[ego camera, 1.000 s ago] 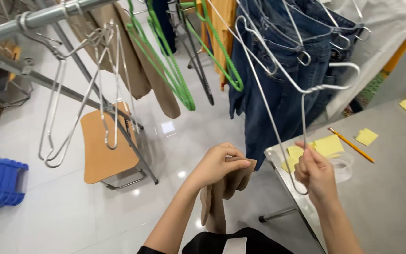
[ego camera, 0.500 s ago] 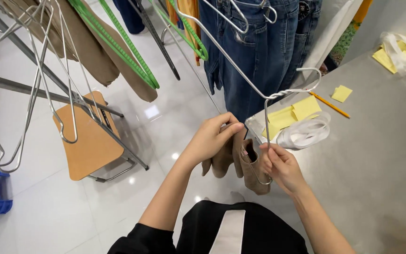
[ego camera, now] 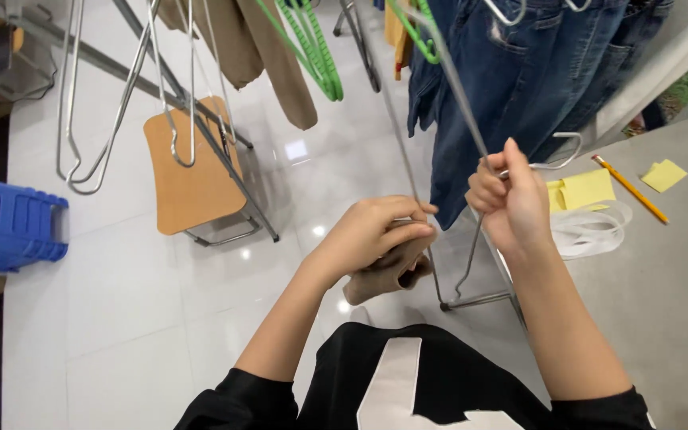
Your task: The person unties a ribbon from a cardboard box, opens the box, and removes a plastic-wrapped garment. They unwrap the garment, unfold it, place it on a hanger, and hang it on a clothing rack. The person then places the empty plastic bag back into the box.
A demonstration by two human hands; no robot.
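The left hand [ego camera: 376, 235] has its fingers closed around a bunched tan garment [ego camera: 388, 275], soft and limp, best gathered by its folded edge. The right hand [ego camera: 511, 199] is clenched on a thin wire hanger [ego camera: 471, 143], light, stiff and slippery, beside the grey desk [ego camera: 678, 263] edge. Beyond hang jeans [ego camera: 511, 72] and green hangers [ego camera: 312, 48].

bright even overhead light; glare spots on glossy floor [ego camera: 296, 149]; soft shadows; mild edge distortion, slight blur.
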